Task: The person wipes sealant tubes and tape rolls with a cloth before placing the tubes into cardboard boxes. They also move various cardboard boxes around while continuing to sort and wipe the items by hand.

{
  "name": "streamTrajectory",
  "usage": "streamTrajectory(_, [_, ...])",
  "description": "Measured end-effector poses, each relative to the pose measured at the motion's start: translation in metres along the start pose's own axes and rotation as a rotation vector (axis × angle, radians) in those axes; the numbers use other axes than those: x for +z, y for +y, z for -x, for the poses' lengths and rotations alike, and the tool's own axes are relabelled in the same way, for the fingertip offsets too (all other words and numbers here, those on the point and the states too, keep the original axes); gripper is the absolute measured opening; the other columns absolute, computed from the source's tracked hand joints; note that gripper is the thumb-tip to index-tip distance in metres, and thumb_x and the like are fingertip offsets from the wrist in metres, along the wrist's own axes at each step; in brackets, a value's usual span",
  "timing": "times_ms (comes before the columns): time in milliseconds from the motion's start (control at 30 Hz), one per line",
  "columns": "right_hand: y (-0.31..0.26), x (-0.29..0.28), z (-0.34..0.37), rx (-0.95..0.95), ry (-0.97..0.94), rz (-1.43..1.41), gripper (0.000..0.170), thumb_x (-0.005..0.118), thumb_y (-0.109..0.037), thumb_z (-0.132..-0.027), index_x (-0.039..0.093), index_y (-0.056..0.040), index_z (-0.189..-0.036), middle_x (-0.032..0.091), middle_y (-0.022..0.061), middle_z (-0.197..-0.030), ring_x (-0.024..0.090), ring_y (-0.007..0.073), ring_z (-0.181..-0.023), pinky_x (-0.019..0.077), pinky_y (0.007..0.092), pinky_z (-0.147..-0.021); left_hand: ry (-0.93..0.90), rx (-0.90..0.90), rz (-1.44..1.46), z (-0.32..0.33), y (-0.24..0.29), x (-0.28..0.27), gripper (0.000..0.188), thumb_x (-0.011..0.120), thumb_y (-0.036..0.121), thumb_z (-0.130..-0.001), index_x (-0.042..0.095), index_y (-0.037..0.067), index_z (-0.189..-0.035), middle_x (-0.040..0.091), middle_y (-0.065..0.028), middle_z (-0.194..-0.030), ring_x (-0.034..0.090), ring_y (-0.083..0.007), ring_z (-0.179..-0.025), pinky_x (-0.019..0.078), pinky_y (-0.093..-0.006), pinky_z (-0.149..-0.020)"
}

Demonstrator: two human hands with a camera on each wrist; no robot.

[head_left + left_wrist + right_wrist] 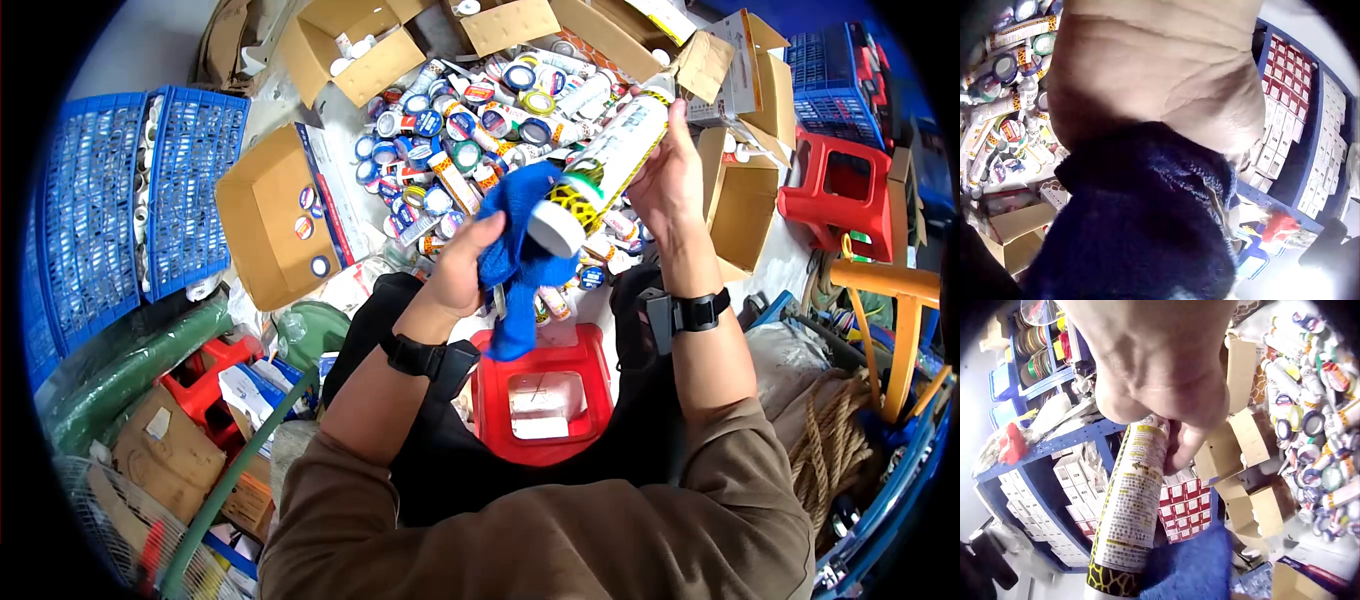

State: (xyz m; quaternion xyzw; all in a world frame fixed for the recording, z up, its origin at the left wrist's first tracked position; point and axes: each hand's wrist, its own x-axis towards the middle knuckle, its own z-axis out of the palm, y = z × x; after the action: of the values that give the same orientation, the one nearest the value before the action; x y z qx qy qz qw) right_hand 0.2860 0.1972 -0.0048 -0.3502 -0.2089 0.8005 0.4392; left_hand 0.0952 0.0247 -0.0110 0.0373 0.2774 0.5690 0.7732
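Observation:
My right hand (670, 180) grips a long cylindrical bottle (618, 150) by its far end, tilted over the heap. It has a white printed label (1132, 500), a black-and-yellow net pattern and a wide white cap at its near end. My left hand (458, 268) holds a bunched blue cloth (513, 285), which lies against the capped end. In the left wrist view the cloth (1129, 219) hides the fingers. Below both hands spreads a heap of similar bottles and round, flat-lidded containers (465, 155).
Open cardboard boxes (262, 215) ring the heap, one with several round pieces inside. A red stool (485, 400) stands between the knees. Blue crates (190, 190) are at left, another red stool (850, 190) at right. Blue shelves (1041, 450) hold stacked small boxes.

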Motion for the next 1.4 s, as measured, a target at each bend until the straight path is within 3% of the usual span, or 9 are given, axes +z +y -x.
streamTrajectory(167, [-0.009, -0.008, -0.001, -0.082, -0.019, 0.033, 0.056, 0.036, -0.051, -0.106, 0.051, -0.0039, -0.132, 0.066, 0.0143, -0.119, 0.066, 0.0266, -0.102, 0.0577, 0.0434, -0.085, 0.295, 0.131, -0.521, -0.012, 0.008, 0.004, 0.032, 0.057, 0.006, -0.086, 0.066, -0.004, -0.115, 0.071, -0.0078, -0.095, 0.069, -0.0161, -0.086, 0.0530, -0.0286, -0.083])
streamTrajectory(233, [-0.007, -0.010, -0.001, -0.090, -0.135, -0.007, 0.055, 0.032, -0.049, -0.107, 0.049, -0.0033, -0.133, 0.065, 0.0150, -0.121, 0.066, 0.0266, -0.101, 0.0583, 0.0429, -0.084, 0.145, 0.231, -1.081, -0.014, 0.007, -0.009, 0.055, 0.053, -0.003, -0.075, 0.057, -0.004, -0.129, 0.059, -0.0133, -0.131, 0.058, -0.0195, -0.120, 0.0423, -0.0324, -0.105])
streamTrajectory(567, [0.009, -0.001, 0.002, -0.012, -0.123, -0.174, 0.053, 0.027, -0.038, -0.108, 0.043, 0.0029, -0.138, 0.060, 0.0200, -0.131, 0.064, 0.0301, -0.108, 0.0546, 0.0397, -0.092, -0.296, 0.002, -0.661, -0.007, 0.009, 0.018, 0.055, 0.078, 0.011, -0.082, 0.054, 0.000, -0.131, 0.064, -0.0085, -0.118, 0.059, -0.0142, -0.111, 0.0467, -0.0319, -0.097])
streamTrajectory(667, [0.008, -0.015, -0.006, 0.138, -0.242, -0.179, 0.052, 0.027, -0.044, -0.108, 0.048, -0.0027, -0.133, 0.062, 0.0195, -0.128, 0.064, 0.0396, -0.112, 0.0545, 0.0463, -0.096, -0.161, 0.102, -0.954, -0.009, 0.004, 0.018, 0.042, 0.080, 0.013, -0.083, 0.061, -0.001, -0.118, 0.067, -0.0049, -0.106, 0.060, -0.0100, -0.099, 0.0471, -0.0278, -0.091])
streamTrajectory(833, [0.006, 0.011, 0.008, 0.098, -0.019, 0.141, 0.059, 0.043, -0.055, -0.103, 0.051, -0.0080, -0.137, 0.062, 0.0122, -0.130, 0.063, 0.0239, -0.116, 0.0465, 0.0425, -0.104, -0.077, 0.160, -1.003, -0.008, 0.004, 0.021, 0.035, 0.080, 0.011, -0.081, 0.066, -0.002, -0.111, 0.069, -0.0078, -0.104, 0.064, -0.0119, -0.096, 0.0501, -0.0289, -0.087])
streamTrajectory(900, [0.015, 0.001, 0.000, 0.023, 0.002, 0.178, 0.057, 0.045, -0.056, -0.102, 0.054, -0.0075, -0.131, 0.070, 0.0085, -0.104, 0.068, 0.0174, -0.095, 0.0562, 0.0367, -0.085, -0.056, 0.456, -1.283, -0.010, -0.003, 0.012, 0.041, 0.081, 0.011, -0.076, 0.067, -0.003, -0.111, 0.072, -0.0136, -0.097, 0.070, -0.0216, -0.084, 0.0545, -0.0342, -0.078])
streamTrajectory(933, [0.011, -0.001, 0.001, 0.036, 0.013, 0.139, 0.046, 0.057, -0.040, -0.102, 0.053, -0.0074, -0.134, 0.067, 0.0074, -0.118, 0.065, 0.0219, -0.111, 0.0489, 0.0380, -0.100, -0.058, 0.455, -1.282, -0.011, -0.004, 0.012, 0.041, 0.081, 0.011, -0.076, 0.067, -0.003, -0.111, 0.072, -0.0136, -0.097, 0.070, -0.0216, -0.084, 0.0545, -0.0342, -0.078])
streamTrajectory(1167, [0.003, -0.006, 0.002, 0.177, -0.075, 0.109, 0.033, 0.051, -0.028, -0.102, 0.058, -0.0023, -0.122, 0.072, 0.0134, -0.110, 0.071, 0.0205, -0.090, 0.0583, 0.0385, -0.083, -0.134, 0.805, -1.580, -0.014, 0.001, 0.023, 0.042, 0.081, 0.004, -0.070, 0.071, 0.002, -0.110, 0.070, -0.0148, -0.095, 0.068, -0.0276, -0.082, 0.0546, -0.0349, -0.073])
streamTrajectory(1400, [0.002, 0.001, 0.005, 0.113, -0.034, 0.164, 0.035, 0.049, -0.030, -0.103, 0.059, -0.0017, -0.120, 0.073, 0.0158, -0.104, 0.071, 0.0214, -0.092, 0.0591, 0.0371, -0.082, -0.118, 0.778, -1.531, -0.014, 0.000, 0.027, 0.042, 0.081, 0.003, -0.069, 0.071, 0.003, -0.110, 0.068, -0.0131, -0.092, 0.068, -0.0265, -0.081, 0.0543, -0.0343, -0.073])
